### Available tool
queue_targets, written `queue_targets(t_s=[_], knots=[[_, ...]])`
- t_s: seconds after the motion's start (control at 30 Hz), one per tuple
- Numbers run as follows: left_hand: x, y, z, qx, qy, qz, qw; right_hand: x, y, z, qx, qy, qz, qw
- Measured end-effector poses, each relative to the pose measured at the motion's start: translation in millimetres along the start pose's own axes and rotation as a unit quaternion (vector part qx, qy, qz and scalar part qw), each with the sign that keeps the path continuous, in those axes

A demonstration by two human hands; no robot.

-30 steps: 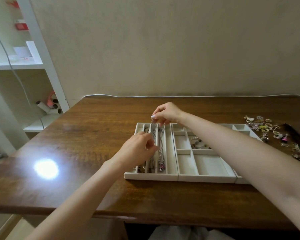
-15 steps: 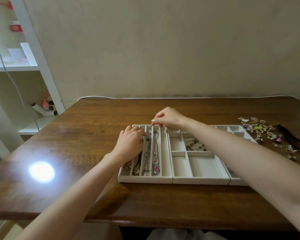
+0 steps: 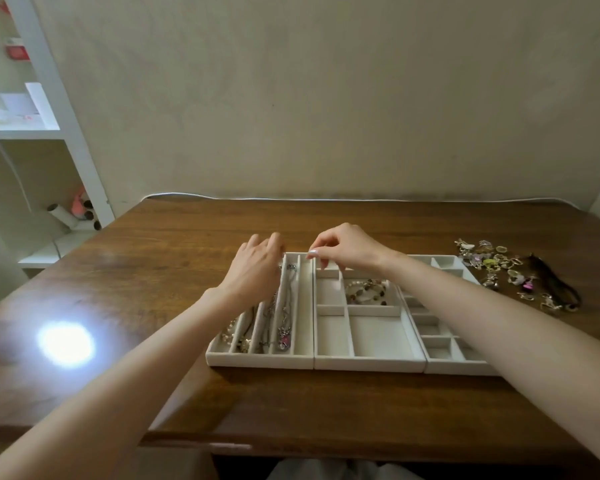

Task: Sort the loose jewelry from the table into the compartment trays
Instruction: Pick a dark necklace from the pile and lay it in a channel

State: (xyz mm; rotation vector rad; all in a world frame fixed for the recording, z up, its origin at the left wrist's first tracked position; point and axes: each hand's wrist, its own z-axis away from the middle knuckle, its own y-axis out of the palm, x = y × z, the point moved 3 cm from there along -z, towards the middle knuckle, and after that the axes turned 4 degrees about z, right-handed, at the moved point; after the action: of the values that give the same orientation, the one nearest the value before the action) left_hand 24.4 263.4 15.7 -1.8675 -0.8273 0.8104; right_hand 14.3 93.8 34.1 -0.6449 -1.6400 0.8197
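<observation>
Across the middle of the surface (image 3: pixel 326 410) we see three pale trays side by side, their front walls near the near edge. The left hand (image 3: pixel 257 271) lies over the far left corner of the left tray (image 3: pixel 260 359), fingers fairly straight and slightly apart. Its palm hides the far ends of the slots, so we cannot see what lies beneath. The right hand (image 3: pixel 347 249) hangs over the far rim where the left tray meets the middle tray (image 3: pixel 368 362). Its fingers are curled, thumb and forefinger tips drawn together, but we cannot tell whether anything thin is pinched there. Necklaces (image 3: pixel 284 320) run along the long slots of the left tray, tangled and too fine to count. A beaded bracelet (image 3: pixel 366 291) sits in a far compartment of the middle tray. The right forearm crosses the right tray (image 3: pixel 458 368) and covers much of it. Loose jewelry (image 3: pixel 492 268) lies scattered toward the right edge of the surface, its pieces too small to name, with a dark cord (image 3: pixel 555 285) just beside it. A bright glare (image 3: pixel 65 344) washes out the wood near the left edge.
</observation>
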Motion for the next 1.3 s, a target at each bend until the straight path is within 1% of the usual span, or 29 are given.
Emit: queue_targets(t_s=[0.07,0.17,0.3,0.43,0.57,0.83,0.9,1.03,1.2,1.3], knots=[[-18.9,-5.8,-7.8,-0.036,0.01,0.046,0.998,-9.0,-13.8,12.5,-0.012,0.005,-0.005,1.0],[-54.5,-2.3,-22.8,-0.031,0.025,0.109,0.993,-27.6,-37.2,34.3,-0.036,0.026,-0.005,0.999],[-106.6,20.9,-40.0,0.01,0.049,0.186,0.981,-63.3,-70.1,72.2,-0.069,0.066,0.007,0.995],[-156.3,50.1,-57.7,0.067,0.065,0.24,0.966,-110.9,-103.5,115.1,-0.105,0.14,0.018,0.984],[-199.4,74.2,-74.9,0.1,0.088,0.239,0.962,-158.1,-134.7,155.7,-0.171,0.21,0.015,0.963],[-244.7,90.9,-103.7,0.109,0.114,0.185,0.97,-210.4,-164.9,196.9,-0.222,0.273,0.062,0.934],[-250.8,94.0,-108.0,0.115,0.121,0.172,0.971,-220.1,-170.3,199.3,-0.206,0.292,0.059,0.932],[-266.6,96.7,-107.5,0.103,0.155,0.183,0.965,-229.0,-170.5,196.0,-0.092,0.316,0.08,0.941],[-288.9,99.1,-97.1,0.091,0.206,0.209,0.952,-229.9,-169.8,193.6,-0.076,0.308,0.119,0.941],[-294.0,98.9,-95.6,0.104,0.208,0.214,0.949,-231.9,-169.3,194.6,-0.063,0.296,0.164,0.939]])
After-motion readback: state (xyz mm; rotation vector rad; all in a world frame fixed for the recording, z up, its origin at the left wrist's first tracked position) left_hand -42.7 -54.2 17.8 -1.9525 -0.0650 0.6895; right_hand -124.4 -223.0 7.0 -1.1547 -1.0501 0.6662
